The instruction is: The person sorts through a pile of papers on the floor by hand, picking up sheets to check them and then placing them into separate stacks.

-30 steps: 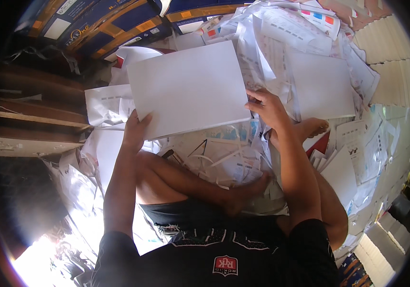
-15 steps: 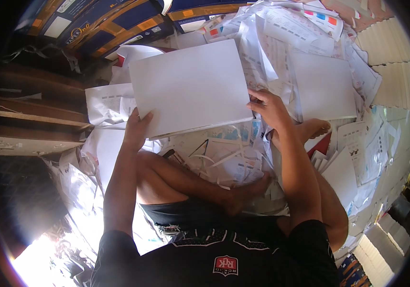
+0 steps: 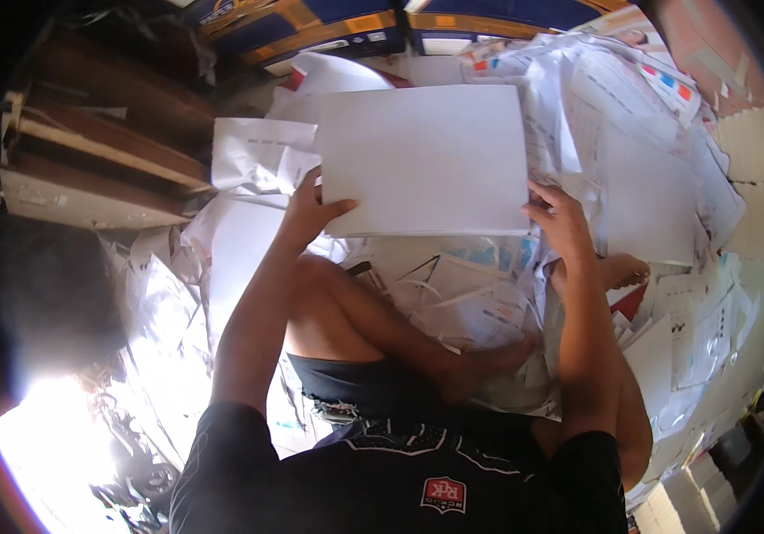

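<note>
A stack of blank white paper (image 3: 425, 160) lies level in front of me, its long near edge facing my body. My left hand (image 3: 312, 215) grips the near left corner, thumb resting on the top sheet and the other fingers partly hidden beside it. At the opposite side, my right hand (image 3: 562, 218) is closed against the right edge near the front corner. How thick the stack is cannot be made out well from above. Loose paper strips and scraps (image 3: 480, 311) lie between the stack and my crossed legs.
Another white paper stack (image 3: 651, 196) lies to the right on crumpled printed sheets (image 3: 618, 98). Blue cartons (image 3: 329, 31) line the back. A wooden shelf (image 3: 97, 191) stands at the left. Cream paper piles (image 3: 760, 160) rise at the far right.
The paper stack has turned from a tilt to nearly square with me. My left hand's thumb now reaches farther onto the top sheet. The whole view has shifted.
</note>
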The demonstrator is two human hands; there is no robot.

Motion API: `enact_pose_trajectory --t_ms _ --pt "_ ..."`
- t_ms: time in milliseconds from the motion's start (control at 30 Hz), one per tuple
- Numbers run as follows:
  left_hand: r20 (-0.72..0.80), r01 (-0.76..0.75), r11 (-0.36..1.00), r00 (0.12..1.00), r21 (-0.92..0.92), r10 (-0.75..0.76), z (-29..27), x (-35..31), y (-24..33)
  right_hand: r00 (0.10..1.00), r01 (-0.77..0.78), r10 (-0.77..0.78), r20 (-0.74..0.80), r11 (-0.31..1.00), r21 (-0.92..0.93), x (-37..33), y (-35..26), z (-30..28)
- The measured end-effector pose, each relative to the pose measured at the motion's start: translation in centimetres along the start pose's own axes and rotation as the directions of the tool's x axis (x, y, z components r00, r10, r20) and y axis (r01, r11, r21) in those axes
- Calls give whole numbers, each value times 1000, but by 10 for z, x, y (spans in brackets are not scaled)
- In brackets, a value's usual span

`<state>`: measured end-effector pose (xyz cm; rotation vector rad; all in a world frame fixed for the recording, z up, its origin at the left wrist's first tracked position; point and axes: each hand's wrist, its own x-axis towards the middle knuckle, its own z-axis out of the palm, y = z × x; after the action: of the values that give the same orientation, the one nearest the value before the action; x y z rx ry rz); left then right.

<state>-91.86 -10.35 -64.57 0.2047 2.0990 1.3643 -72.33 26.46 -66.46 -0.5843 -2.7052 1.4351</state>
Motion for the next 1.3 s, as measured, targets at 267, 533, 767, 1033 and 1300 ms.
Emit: enact_pose_trajectory --t_ms 267,533,767,1033,1300 --pt "47 84 996 995 40 -86 -6 -1 8 994 -103 102 42 995 13 4 -3 1" --pt "8 -5 974 1000 225 3 -6 -1 -2 980 -179 179 86 984 -9 9 -7 -3" --pt "-303 168 842 953 513 -6 -77 -2 -28 920 319 -392 19 717 -620 1 -91 95" --pt "-755 642 593 650 487 -83 -242 -148 -239 977 141 -137 -163 990 9 -80 -106 57" --pt "-704 353 756 684 551 193 -292 -191 -200 825 -365 555 104 384 848 -46 -117 128"
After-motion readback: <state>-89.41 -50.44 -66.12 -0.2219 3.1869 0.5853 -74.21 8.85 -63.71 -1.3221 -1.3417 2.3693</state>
